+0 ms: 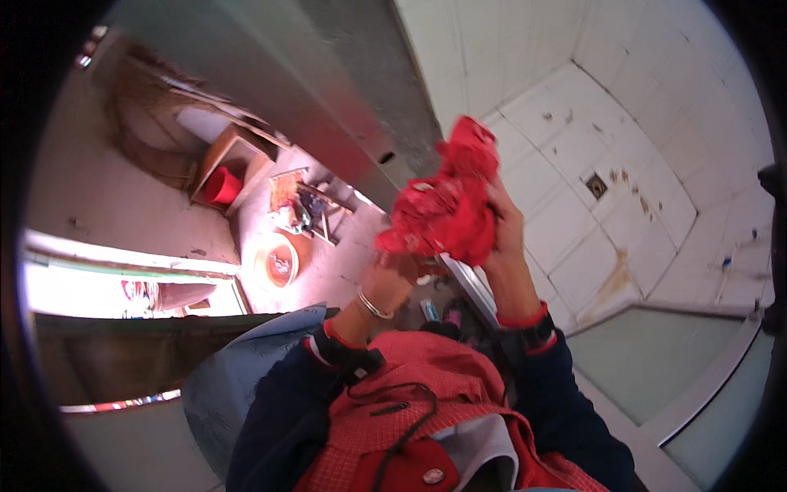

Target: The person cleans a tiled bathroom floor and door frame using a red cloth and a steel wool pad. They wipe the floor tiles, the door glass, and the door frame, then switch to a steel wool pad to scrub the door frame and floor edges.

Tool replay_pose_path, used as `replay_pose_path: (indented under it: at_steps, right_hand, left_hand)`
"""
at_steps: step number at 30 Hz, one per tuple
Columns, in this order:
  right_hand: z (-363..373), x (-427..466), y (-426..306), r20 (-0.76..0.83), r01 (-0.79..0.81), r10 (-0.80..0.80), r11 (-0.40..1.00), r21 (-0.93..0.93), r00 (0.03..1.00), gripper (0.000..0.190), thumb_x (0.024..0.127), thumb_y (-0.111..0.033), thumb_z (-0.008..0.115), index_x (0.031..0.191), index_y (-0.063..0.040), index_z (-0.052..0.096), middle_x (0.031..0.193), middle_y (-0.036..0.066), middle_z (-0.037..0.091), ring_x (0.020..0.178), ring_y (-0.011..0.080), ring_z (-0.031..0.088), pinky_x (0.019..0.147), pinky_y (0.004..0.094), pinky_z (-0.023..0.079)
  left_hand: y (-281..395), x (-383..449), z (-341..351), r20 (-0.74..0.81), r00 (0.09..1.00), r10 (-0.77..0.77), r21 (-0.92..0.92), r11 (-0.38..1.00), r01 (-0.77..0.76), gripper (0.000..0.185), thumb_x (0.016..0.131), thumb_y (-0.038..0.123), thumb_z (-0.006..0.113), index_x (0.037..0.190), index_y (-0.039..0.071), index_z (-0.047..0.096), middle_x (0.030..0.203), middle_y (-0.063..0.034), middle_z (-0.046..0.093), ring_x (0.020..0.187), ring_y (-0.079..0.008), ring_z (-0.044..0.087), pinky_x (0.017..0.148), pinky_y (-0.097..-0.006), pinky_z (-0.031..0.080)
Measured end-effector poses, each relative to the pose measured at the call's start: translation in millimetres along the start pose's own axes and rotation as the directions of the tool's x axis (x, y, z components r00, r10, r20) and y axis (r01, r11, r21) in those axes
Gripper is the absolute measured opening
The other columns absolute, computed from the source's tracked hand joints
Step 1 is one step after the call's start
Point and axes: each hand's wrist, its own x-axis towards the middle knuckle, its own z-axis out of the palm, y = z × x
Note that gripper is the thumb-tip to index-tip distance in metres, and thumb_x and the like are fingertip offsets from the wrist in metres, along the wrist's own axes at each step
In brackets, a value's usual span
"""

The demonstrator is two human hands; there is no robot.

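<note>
A bunched red cloth [446, 203], wrinkled and partly shiny, is held up before me near the middle of the view. My right hand [507, 224] grips its right side, the fingers mostly behind the folds. My left hand [393, 280], slightly blurred and with a bangle at the wrist, is at the lower left edge of the cloth; its fingers are partly hidden, so its grip is not clear.
At left, an orange basin [276, 261] stands on the floor near a wooden folding stool [326, 212] with cloths on it. A red bucket [222, 186] sits in a wooden cabinet [246, 144]. At right lies a white tiled floor with a drain [596, 186].
</note>
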Motion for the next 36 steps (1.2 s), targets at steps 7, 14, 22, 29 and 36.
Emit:
replay_pose_path:
  at_steps: [7,14,22,29,36]
  right_hand:
    - [67,-31,16,0.002,-0.007,0.015,0.583,-0.812,1.0,0.048,0.09,-0.015,0.045,0.134,0.0,0.035,0.13,0.017,0.047,0.117,0.0308,0.049,0.1,0.0395,0.037]
    - [114,-14,24,0.539,0.533,0.118,0.082,-0.842,0.834,0.05,0.082,-0.006,0.05,0.131,-0.002,0.042,0.133,0.023,0.042,0.125,0.0348,0.041,0.104,0.0381,0.031]
    - [87,8,-10,0.468,0.469,-0.18,-0.042,-0.882,0.865,0.027,0.082,0.002,0.054,0.109,-0.002,0.059,0.108,0.011,0.06,0.096,0.0203,0.058,0.076,0.0281,0.047]
    - [25,23,-35,0.312,0.309,0.015,0.112,-0.945,0.95,0.036,0.088,-0.03,0.055,0.118,-0.011,0.06,0.104,0.015,0.064,0.093,0.021,0.061,0.084,0.0363,0.046]
    - [-10,41,-53,0.335,0.337,0.033,-0.076,-0.939,0.942,0.029,0.093,-0.01,0.047,0.118,-0.003,0.056,0.094,0.011,0.064,0.077,0.0158,0.061,0.064,0.0286,0.052]
  left_hand:
    - [49,-31,34,-0.177,0.958,0.225,-0.408,0.869,-0.28,0.047,0.091,0.006,0.053,0.135,0.008,0.037,0.134,-0.0039,0.044,0.12,-0.0189,0.046,0.099,-0.034,0.041]
    - [122,16,54,-0.76,0.452,0.467,0.093,0.767,-0.634,0.036,0.094,0.015,0.048,0.128,0.004,0.046,0.116,-0.0086,0.055,0.099,-0.0179,0.056,0.086,-0.0299,0.047]
    - [219,87,40,-0.044,0.228,0.973,0.987,0.077,-0.139,0.068,0.081,0.019,0.066,0.133,-0.004,0.029,0.134,-0.0296,0.034,0.124,-0.0477,0.034,0.102,-0.0513,0.03]
    - [334,111,62,0.09,0.114,0.989,0.97,-0.061,-0.237,0.068,0.083,0.023,0.065,0.133,-0.005,0.028,0.132,-0.0304,0.037,0.115,-0.0475,0.042,0.097,-0.05,0.036]
    - [559,138,115,0.308,-0.087,0.947,0.881,-0.318,-0.349,0.071,0.079,0.013,0.068,0.133,-0.002,0.024,0.121,-0.0274,0.045,0.105,-0.0441,0.05,0.087,-0.0459,0.045]
